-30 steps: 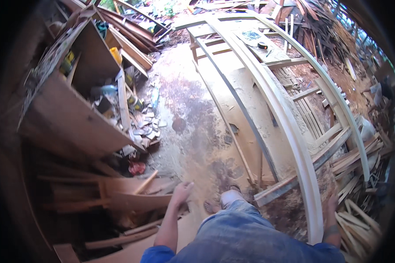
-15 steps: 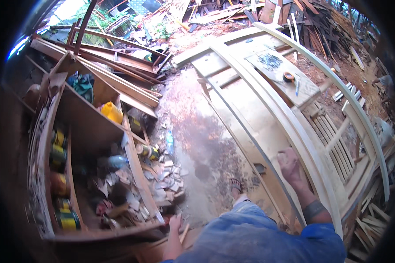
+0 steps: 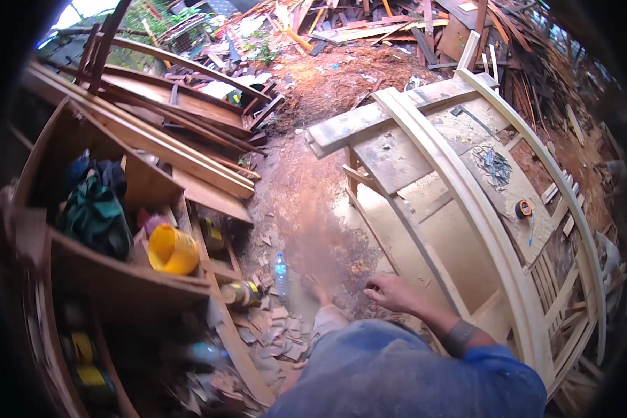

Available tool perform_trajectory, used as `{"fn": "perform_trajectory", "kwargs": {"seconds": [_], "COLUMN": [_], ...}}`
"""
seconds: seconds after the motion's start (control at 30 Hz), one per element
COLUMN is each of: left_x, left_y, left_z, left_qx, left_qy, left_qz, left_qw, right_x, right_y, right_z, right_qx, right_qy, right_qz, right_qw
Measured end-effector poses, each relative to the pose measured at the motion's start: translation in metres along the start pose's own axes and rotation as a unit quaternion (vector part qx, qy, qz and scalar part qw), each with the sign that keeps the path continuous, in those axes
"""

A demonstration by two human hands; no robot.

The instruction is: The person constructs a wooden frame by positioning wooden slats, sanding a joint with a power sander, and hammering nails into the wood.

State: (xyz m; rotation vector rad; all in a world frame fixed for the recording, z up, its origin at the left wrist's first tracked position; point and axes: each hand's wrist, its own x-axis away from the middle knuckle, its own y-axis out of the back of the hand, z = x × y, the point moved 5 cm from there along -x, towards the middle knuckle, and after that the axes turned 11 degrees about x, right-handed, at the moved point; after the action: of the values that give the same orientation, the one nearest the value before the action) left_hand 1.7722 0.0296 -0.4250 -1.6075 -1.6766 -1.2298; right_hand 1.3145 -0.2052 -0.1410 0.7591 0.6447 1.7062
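My right hand (image 3: pixel 392 292) hangs in the air beside the near-left edge of a pale wooden frame (image 3: pixel 447 177), its fingers loosely bent and a dark band at the wrist. I see nothing in its grip. My left hand is out of sight; at most a sliver of skin shows beside the blue shirt. Long pale timbers lie across the frame. On its board (image 3: pixel 477 150) rest a heap of dark nails or screws (image 3: pixel 493 167), an orange-and-black tape measure (image 3: pixel 523 208) and a light-blue pen-like stick (image 3: pixel 531 230).
At left, a wooden cabinet (image 3: pixel 125 259) holds dark green cloth (image 3: pixel 94 217), a yellow container (image 3: pixel 173 249) and several tins. A plastic bottle (image 3: pixel 280 273) stands near wood offcuts (image 3: pixel 279 327). Planks (image 3: pixel 153 146) lie farther back; a scrap-wood pile (image 3: pixel 460 35) rises at the far side.
My right hand has come off the frame and moved left. My left hand has dropped out of view. The whole view has shifted, bringing the bottle and yellow container nearer.
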Motion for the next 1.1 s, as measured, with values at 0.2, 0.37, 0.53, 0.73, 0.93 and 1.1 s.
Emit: {"fn": "perform_trajectory", "kwargs": {"seconds": [0.2, 0.37, 0.53, 0.73, 0.93, 1.1], "left_x": [-0.197, -0.186, -0.225, -0.407, -0.456, -0.536], "left_y": [0.148, 0.157, 0.100, 0.185, 0.248, 0.178], "left_z": [-0.340, -0.654, -0.853, -0.962, -1.027, -1.101], "left_qx": [-0.034, -0.001, -0.019, -0.357, -0.207, -0.255], "left_qy": [-0.229, -0.317, -0.299, -0.298, -0.121, -0.090], "left_qz": [-0.107, -0.010, 0.137, 0.023, -0.009, 0.038], "left_qw": [0.967, 0.948, 0.944, 0.885, 0.971, 0.962], "right_x": [-0.224, -0.370, -0.463, -0.586, -0.598, -0.608], "right_y": [0.064, 0.182, 0.272, 0.300, 0.298, 0.312], "right_z": [0.052, -0.026, -0.139, -0.206, -0.227, -0.227], "right_qx": [0.075, 0.129, 0.284, 0.301, 0.329, 0.309], "right_qy": [0.017, -0.079, -0.271, -0.357, -0.468, -0.461], "right_qz": [-0.051, -0.306, -0.388, -0.390, -0.331, -0.313], "right_qw": [0.996, 0.940, 0.834, 0.794, 0.751, 0.771]}}
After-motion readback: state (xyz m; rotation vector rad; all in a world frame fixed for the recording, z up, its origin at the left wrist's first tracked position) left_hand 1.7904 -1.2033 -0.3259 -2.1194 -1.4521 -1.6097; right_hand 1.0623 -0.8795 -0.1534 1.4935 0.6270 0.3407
